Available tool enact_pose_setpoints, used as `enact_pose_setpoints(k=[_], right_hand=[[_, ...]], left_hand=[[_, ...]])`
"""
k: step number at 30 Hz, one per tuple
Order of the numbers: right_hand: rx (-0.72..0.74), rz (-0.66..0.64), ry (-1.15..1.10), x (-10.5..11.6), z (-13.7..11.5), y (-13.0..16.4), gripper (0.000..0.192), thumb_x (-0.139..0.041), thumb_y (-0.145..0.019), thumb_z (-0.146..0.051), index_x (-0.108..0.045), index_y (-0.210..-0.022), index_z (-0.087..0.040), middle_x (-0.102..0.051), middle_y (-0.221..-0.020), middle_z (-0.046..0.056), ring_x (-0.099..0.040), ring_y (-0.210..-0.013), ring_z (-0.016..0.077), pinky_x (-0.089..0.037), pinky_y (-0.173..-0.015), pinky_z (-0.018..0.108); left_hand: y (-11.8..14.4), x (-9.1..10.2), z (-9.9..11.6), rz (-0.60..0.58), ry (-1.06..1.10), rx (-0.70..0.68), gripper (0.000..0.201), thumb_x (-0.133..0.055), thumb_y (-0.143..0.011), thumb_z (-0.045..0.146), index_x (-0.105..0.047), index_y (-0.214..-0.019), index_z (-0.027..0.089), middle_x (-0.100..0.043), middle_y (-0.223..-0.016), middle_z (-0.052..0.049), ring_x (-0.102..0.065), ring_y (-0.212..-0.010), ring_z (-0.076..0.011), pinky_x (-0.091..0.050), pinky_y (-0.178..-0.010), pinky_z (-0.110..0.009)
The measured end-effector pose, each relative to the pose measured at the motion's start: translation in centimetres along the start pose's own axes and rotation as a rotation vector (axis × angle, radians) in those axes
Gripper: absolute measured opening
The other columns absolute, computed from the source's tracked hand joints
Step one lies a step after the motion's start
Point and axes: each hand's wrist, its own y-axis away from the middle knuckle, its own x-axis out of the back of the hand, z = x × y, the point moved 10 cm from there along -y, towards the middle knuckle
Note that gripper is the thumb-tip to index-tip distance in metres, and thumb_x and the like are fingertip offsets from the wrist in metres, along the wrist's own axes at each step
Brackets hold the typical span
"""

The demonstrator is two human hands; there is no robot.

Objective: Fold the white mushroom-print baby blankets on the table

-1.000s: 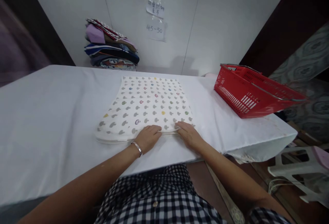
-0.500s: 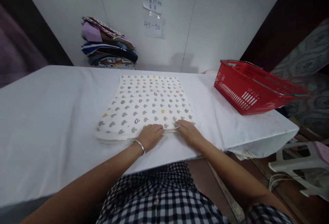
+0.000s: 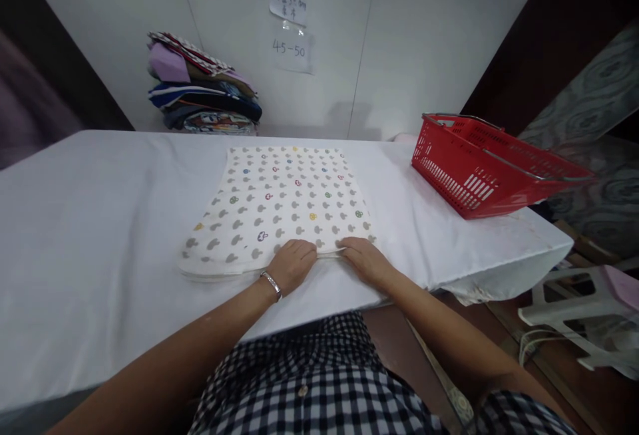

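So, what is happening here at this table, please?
A person in a checked shirt has both hands on the near edge of a folded printed cloth that lies flat on the white table. The left hand and the right hand rest close together there. A red basket stands to the right, and a pile of folded clothes sits by the wall.

A taped paper note (image 3: 292,56) on the white wall panel (image 3: 424,36) is showing the handwritten numbers "45-50"; a smaller slip (image 3: 288,6) above it is carrying handwriting too blurred to read.
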Motion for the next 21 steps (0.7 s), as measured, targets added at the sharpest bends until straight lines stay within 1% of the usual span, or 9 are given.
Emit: enact_pose_setpoints(k=[5, 9, 13, 15, 18, 21], right_hand=[[0.001, -0.022, 0.0, 0.4, 0.2, 0.8, 0.023, -0.041, -0.09, -0.022, -0.054, -0.109, -0.02, -0.057, -0.114, 0.008, -0.05, -0.105, 0.0196, -0.043, -0.084, 0.036], [-0.039, 0.006, 0.042, 1.0, 1.4, 2.0, 0.03, -0.04, -0.089, -0.017, -0.049, -0.117, -0.019, -0.058, -0.112, 0.01, -0.051, -0.102, 0.02, -0.042, -0.083, 0.037], [-0.036, 0.019, 0.083, 1.4, 2.1, 3.1, 0.036, -0.04, -0.089, -0.016, -0.044, -0.125, -0.021, -0.058, -0.113, 0.009, -0.051, -0.103, 0.0202, -0.042, -0.083, 0.038], [-0.046, 0.026, 0.09, 1.8, 2.4, 3.4, 0.035, -0.041, -0.088, -0.016, -0.045, -0.123, -0.019, -0.058, -0.113, 0.01, -0.051, -0.103, 0.0205, -0.043, -0.083, 0.037], [-0.081, 0.059, 0.115, 2.7, 3.2, 3.9, 0.03, -0.043, -0.088, -0.017, -0.051, -0.116, -0.015, -0.059, -0.111, 0.012, -0.052, -0.102, 0.0216, -0.043, -0.084, 0.037], [-0.093, 0.081, 0.148, 3.2, 4.0, 4.5, 0.027, -0.042, -0.088, -0.017, -0.054, -0.111, -0.015, -0.06, -0.109, 0.012, -0.053, -0.102, 0.022, -0.044, -0.084, 0.037]], left_hand=[[-0.2, -0.2, -0.5, -0.038, -0.015, 0.043, 0.021, -0.037, -0.086, 0.013, -0.055, -0.075, 0.016, -0.058, -0.074, -0.006, -0.052, -0.073, -0.018, -0.038, -0.071, -0.034], [-0.3, -0.2, -1.4, -0.05, 0.042, 0.12, 0.022, -0.035, -0.088, 0.02, -0.053, -0.075, 0.016, -0.059, -0.075, -0.006, -0.053, -0.073, -0.0179, -0.038, -0.07, -0.033], [-0.4, -0.5, -2.6, -0.065, 0.154, 0.209, 0.021, -0.035, -0.089, 0.024, -0.051, -0.077, 0.017, -0.059, -0.076, -0.003, -0.053, -0.072, -0.0167, -0.038, -0.069, -0.032], [-0.4, -0.6, -3.0, -0.073, 0.186, 0.244, 0.021, -0.036, -0.089, 0.025, -0.051, -0.076, 0.018, -0.059, -0.074, -0.002, -0.052, -0.07, -0.0164, -0.038, -0.068, -0.031], [-0.5, -0.5, -3.6, -0.071, 0.206, 0.28, 0.02, -0.036, -0.088, 0.025, -0.05, -0.076, 0.019, -0.059, -0.072, -0.002, -0.052, -0.068, -0.0163, -0.038, -0.067, -0.031], [-0.6, -0.5, -4.0, -0.078, 0.213, 0.315, 0.019, -0.037, -0.087, 0.026, -0.051, -0.077, 0.019, -0.06, -0.072, -0.002, -0.052, -0.067, -0.0166, -0.037, -0.066, -0.031]])
